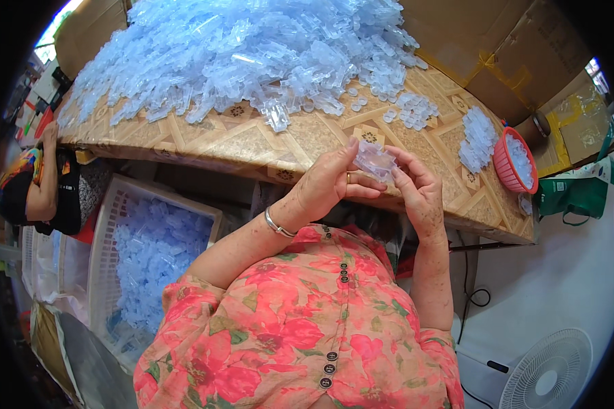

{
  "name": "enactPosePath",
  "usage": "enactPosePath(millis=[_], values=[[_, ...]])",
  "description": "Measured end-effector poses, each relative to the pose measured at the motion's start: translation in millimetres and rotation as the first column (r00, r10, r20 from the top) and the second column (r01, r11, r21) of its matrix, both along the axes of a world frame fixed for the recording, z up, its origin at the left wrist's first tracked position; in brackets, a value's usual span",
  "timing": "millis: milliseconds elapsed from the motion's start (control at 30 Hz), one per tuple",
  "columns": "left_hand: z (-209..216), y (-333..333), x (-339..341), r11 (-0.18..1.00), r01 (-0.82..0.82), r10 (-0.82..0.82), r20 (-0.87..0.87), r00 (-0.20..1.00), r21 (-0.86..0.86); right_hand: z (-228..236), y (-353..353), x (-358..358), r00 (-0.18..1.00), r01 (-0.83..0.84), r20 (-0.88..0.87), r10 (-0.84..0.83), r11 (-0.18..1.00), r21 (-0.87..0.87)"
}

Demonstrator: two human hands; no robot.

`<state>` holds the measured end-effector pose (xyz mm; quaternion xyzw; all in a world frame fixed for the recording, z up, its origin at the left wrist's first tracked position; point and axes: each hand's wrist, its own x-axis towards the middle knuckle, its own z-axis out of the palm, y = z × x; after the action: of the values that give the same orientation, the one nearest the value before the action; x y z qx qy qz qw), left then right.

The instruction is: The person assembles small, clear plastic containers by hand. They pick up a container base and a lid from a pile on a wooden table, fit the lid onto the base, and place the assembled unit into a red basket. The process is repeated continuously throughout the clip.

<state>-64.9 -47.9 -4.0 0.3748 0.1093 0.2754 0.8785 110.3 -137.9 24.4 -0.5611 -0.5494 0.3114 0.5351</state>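
Note:
Between my two hands, just over the table's near edge, is a small clear plastic piece (374,161) with a boxy outline. My left hand (329,178) pinches its left side, thumb on top and fingers curled beneath. The fingers of my right hand (418,187) close on its right side. Beyond them, a large heap of clear plastic pieces (252,54) covers the far part of the table (307,143). Small round clear pieces (416,110) lie loose past my right hand, and a smaller pile of clear pieces (478,140) sits farther right.
A red plastic basket (506,163) holding clear pieces stands at the table's right end, beside a green bag (574,198). Down on the left is a white crate (102,252) full of clear pieces. Another person (37,177) sits at far left. A white fan (547,382) stands lower right.

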Motion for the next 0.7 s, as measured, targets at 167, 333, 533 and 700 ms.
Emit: enactPosePath(millis=[167,333,533,700], values=[[-3.0,-3.3,1.1,0.994,0.070,-0.070,0.006,0.998,-0.088,3.7,0.1,-0.7,0.996,-0.063,-0.063,0.062,0.998,-0.016],[-3.3,-6.5,4.4,0.983,0.118,-0.122,-0.015,0.992,-0.142,-6.3,-3.9,4.2,0.972,-0.071,-0.230,0.041,0.990,-0.121],[-5.5,-9.9,4.9,0.983,0.037,-0.032,0.031,0.999,-0.178,-25.1,-2.9,17.4,0.990,0.137,0.028,-0.138,0.990,0.030],[-5.2,-8.0,6.4,0.991,0.032,-0.029,0.025,0.999,-0.131,-36.9,-4.4,108.9,0.441,0.587,0.570,-0.693,0.703,0.401]])
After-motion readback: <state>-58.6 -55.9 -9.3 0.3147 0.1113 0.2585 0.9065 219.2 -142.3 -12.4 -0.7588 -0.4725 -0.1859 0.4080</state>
